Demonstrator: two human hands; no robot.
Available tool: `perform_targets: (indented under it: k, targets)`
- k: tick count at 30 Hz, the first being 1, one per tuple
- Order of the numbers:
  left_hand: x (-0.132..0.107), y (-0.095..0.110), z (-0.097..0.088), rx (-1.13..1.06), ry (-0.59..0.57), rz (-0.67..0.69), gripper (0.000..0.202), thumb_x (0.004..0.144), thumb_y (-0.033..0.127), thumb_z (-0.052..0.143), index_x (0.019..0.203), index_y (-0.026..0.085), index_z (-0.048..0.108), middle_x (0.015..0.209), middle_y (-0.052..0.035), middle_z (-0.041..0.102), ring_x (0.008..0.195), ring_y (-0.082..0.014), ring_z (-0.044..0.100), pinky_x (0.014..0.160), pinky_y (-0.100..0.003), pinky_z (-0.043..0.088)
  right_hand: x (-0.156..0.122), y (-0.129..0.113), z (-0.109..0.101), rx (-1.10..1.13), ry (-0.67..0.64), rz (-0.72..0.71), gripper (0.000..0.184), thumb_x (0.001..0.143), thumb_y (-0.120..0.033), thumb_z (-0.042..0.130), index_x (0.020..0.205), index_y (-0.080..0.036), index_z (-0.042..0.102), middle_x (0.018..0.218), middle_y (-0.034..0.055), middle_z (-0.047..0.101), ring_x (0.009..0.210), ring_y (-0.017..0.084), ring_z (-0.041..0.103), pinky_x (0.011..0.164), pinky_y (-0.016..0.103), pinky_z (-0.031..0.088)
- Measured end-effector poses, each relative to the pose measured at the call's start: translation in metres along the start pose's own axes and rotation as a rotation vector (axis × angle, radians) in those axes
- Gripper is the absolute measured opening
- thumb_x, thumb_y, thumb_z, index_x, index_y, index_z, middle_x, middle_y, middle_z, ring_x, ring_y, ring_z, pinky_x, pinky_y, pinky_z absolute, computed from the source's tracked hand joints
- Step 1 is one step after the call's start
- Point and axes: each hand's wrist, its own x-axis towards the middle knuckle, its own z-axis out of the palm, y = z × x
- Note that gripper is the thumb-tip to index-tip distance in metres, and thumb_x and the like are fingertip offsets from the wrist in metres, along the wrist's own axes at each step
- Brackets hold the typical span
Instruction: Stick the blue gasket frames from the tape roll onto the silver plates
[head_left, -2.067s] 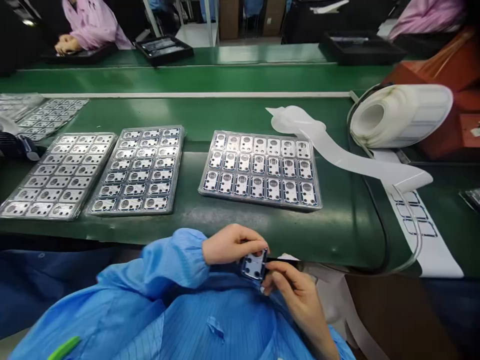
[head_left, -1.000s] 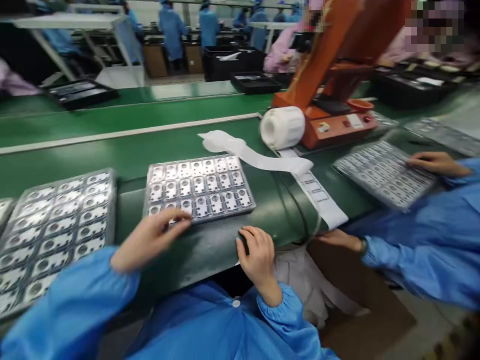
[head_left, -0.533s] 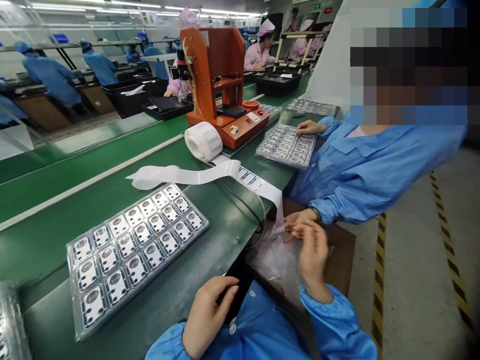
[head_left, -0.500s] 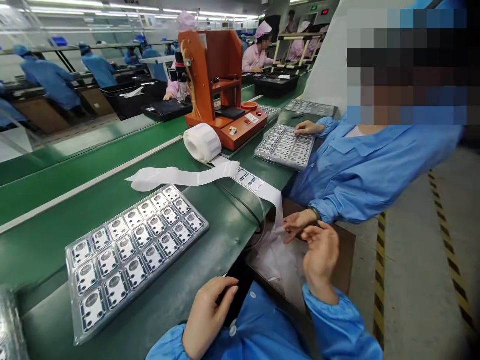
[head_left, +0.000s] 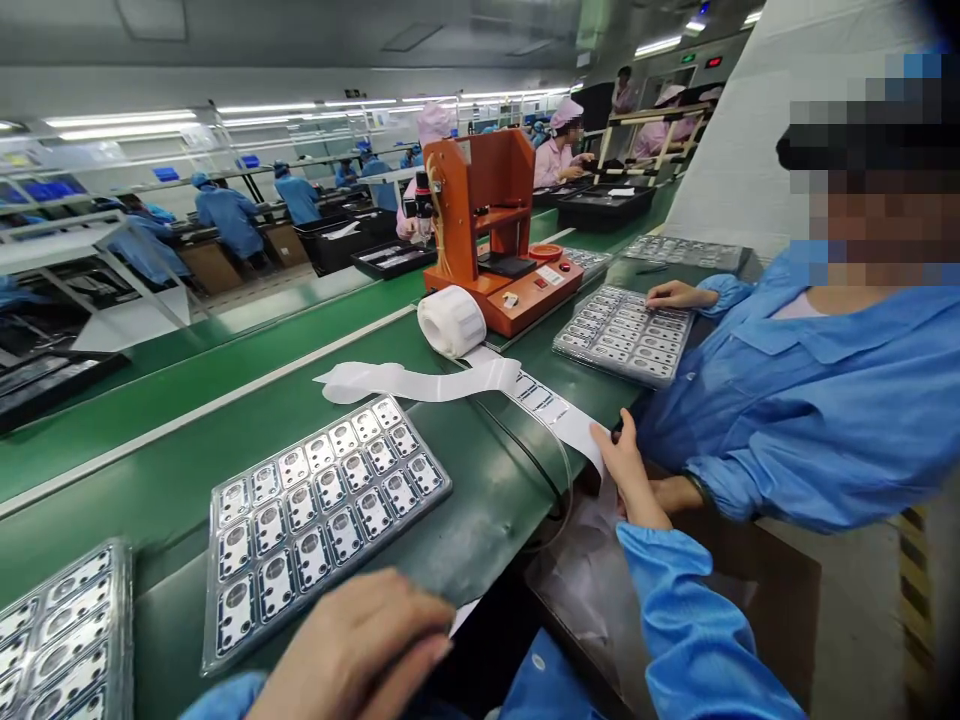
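Blue cleanroom sleeves reach in from the bottom of the view. The left hand lies loose and open at the belt's near edge, holding nothing visible, its fingertips just beside a small white scrap and near a clear blister tray of metal parts. The right hand is raised at the end of a white label strip, fingers against it; whether they pinch it cannot be told. The strip looks light, thin and limp, best taken by its edge; the tray seems stiff but fragile, best held by its rim. The strip runs back across the green conveyor belt to a white roll beside an orange machine. A co-worker's hand rests on a farther tray.
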Motion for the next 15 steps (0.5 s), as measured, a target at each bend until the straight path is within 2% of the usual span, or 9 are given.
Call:
perform_targets:
  k: [2, 4, 7, 9, 12, 15]
  targets:
    - [0.040, -0.021, -0.017, 0.008, -0.006, -0.068, 0.019, 0.096, 0.033, 0.054, 0.106, 0.029, 0.070, 0.095, 0.0006, 0.076, 0.086, -0.0139, 0.071, 0.078, -0.022, 0.056, -0.003, 0.005, 0.001, -0.059, -0.021, -0.001, 0.112, 0.062, -0.075, 0.061, 0.151, -0.014, 0.034, 0.106, 0.0147, 0.066, 0.096, 0.031, 0.061, 0.085, 0.043, 0.046]
    - [0.093, -0.054, -0.023, -0.011, -0.031, -0.183, 0.022, 0.093, 0.038, 0.057, 0.102, 0.025, 0.072, 0.099, -0.0016, 0.077, 0.088, -0.0171, 0.071, 0.083, -0.027, 0.055, -0.008, 0.007, -0.001, -0.103, -0.017, -0.017, 0.111, 0.064, -0.077, 0.058, 0.151, -0.013, 0.035, 0.083, 0.0072, 0.065, 0.084, 0.030, 0.061, 0.078, 0.041, 0.045]
    - [0.179, -0.114, -0.020, -0.120, 0.074, -0.433, 0.018, 0.082, 0.031, 0.068, 0.095, 0.018, 0.074, 0.093, -0.0050, 0.077, 0.091, -0.0216, 0.071, 0.088, -0.030, 0.054, -0.014, 0.006, -0.004, -0.136, -0.003, -0.053, 0.105, 0.068, -0.077, 0.052, 0.148, -0.010, 0.040, 0.060, -0.0024, 0.052, 0.068, 0.026, 0.056, 0.068, 0.036, 0.041]
    - [0.227, -0.151, -0.014, -0.126, 0.147, -0.509, 0.029, 0.079, 0.027, 0.071, 0.105, 0.013, 0.071, 0.094, -0.0107, 0.077, 0.091, -0.0260, 0.072, 0.089, -0.035, 0.054, -0.016, 0.004, -0.005, -0.138, 0.002, -0.078, 0.101, 0.070, -0.076, 0.051, 0.146, -0.010, 0.042, 0.055, -0.0049, 0.047, 0.063, 0.023, 0.053, 0.063, 0.033, 0.037]
    - [0.278, -0.194, -0.004, -0.132, 0.344, -0.561, 0.068, 0.080, 0.032, 0.072, 0.140, 0.010, 0.048, 0.122, -0.0206, 0.069, 0.113, -0.0323, 0.067, 0.100, -0.043, 0.049, -0.016, 0.003, -0.005, -0.124, 0.000, -0.111, 0.095, 0.073, -0.074, 0.051, 0.143, -0.010, 0.045, 0.053, -0.0068, 0.044, 0.056, 0.019, 0.047, 0.060, 0.031, 0.035]
    - [0.312, -0.220, 0.009, -0.189, 0.509, -0.560, 0.099, 0.081, 0.039, 0.072, 0.155, 0.009, 0.013, 0.144, -0.0258, 0.052, 0.132, -0.0345, 0.054, 0.110, -0.046, 0.042, -0.016, 0.007, -0.004, -0.089, -0.009, -0.141, 0.089, 0.074, -0.071, 0.051, 0.140, -0.010, 0.049, 0.052, -0.0084, 0.040, 0.053, 0.016, 0.043, 0.057, 0.029, 0.034]
